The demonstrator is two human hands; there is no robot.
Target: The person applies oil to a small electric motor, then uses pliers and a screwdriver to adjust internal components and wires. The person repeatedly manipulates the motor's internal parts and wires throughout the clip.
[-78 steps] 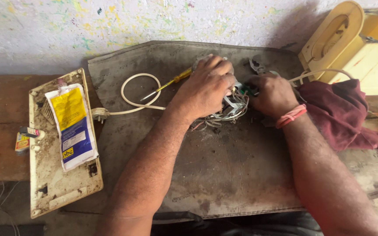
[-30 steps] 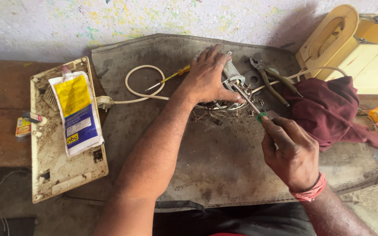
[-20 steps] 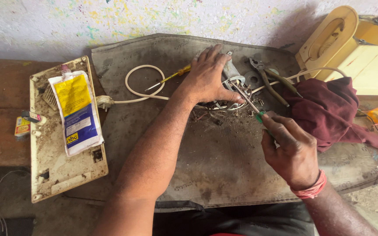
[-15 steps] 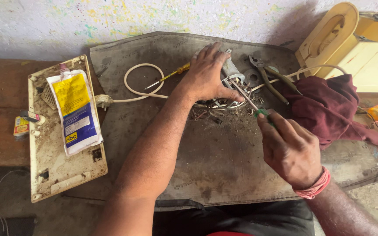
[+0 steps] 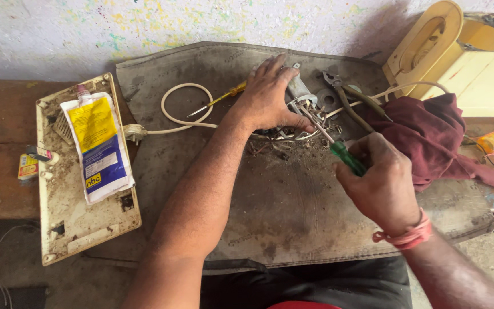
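My left hand (image 5: pixel 267 94) presses down on a small metal part with a tangle of wires (image 5: pixel 293 129) on a dirty grey mat (image 5: pixel 270 200). My right hand (image 5: pixel 381 183) grips a green-handled screwdriver (image 5: pixel 347 157); its shaft points up-left into the metal part just beside my left thumb. A second screwdriver with a yellow handle (image 5: pixel 221 98) lies on the mat left of my left hand, across a loop of white cable (image 5: pixel 181 117).
Pliers (image 5: pixel 344 97) lie right of the part. A maroon cloth (image 5: pixel 430 134) is bunched at right, below a cream-yellow casing (image 5: pixel 453 51). At left, a dirty white panel (image 5: pixel 81 183) carries a yellow-and-blue pouch (image 5: pixel 98 146). A speckled wall runs behind.
My right hand left the wires, drew back toward me and now holds the green screwdriver against the part. My left hand stays on the part.
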